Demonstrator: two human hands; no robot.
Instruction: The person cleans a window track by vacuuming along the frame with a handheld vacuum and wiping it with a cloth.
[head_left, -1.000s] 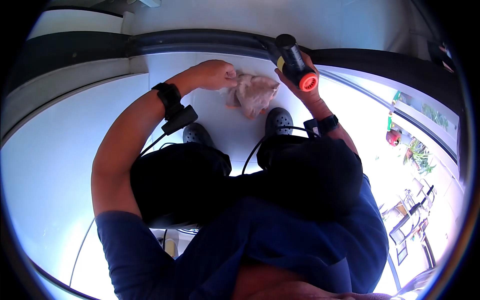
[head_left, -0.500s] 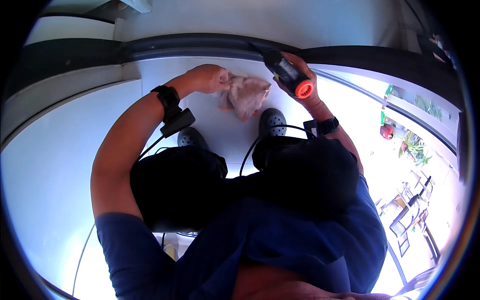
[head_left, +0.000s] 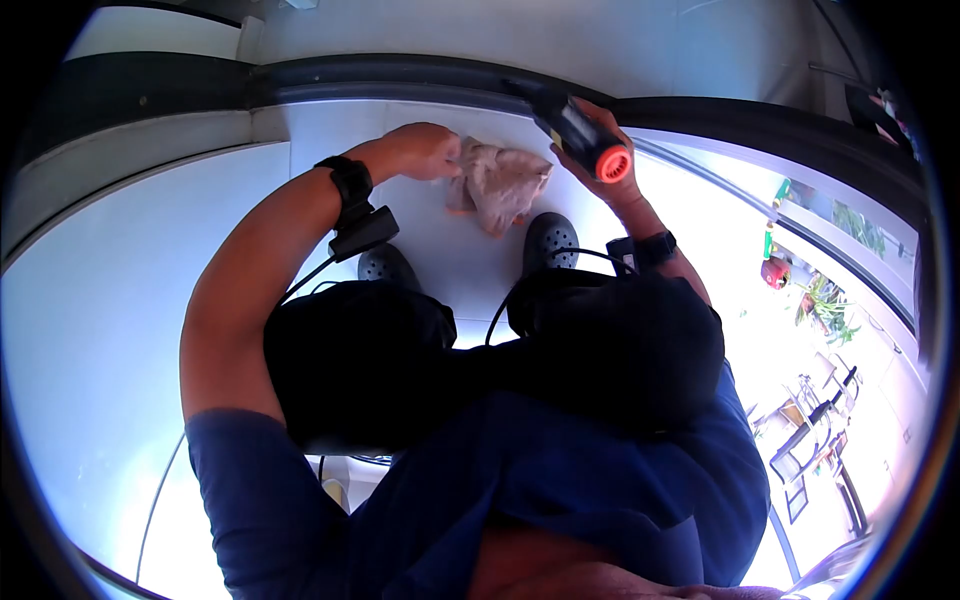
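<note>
My left hand (head_left: 425, 152) is closed on a crumpled pinkish-beige cloth (head_left: 503, 188), which hangs to the right of the fingers above the pale floor. My right hand (head_left: 622, 190) is wrapped round a black handheld vacuum (head_left: 572, 130) with an orange vented end. Its narrow dark nozzle points up and left to the dark door track (head_left: 400, 92). Whether the nozzle tip touches the track I cannot tell. Part of my right palm is hidden behind the vacuum's body.
Below the cloth are my grey clogs (head_left: 551, 240) on the light floor (head_left: 440, 270). Cables run from devices strapped at both wrists. To the right, beyond a door rail, are potted plants (head_left: 825, 305), a red object (head_left: 775, 272) and chairs (head_left: 800, 450).
The view has shifted slightly. The vacuum's nozzle has moved a little to the right along the track. My left hand keeps hold of the cloth in nearly the same place.
</note>
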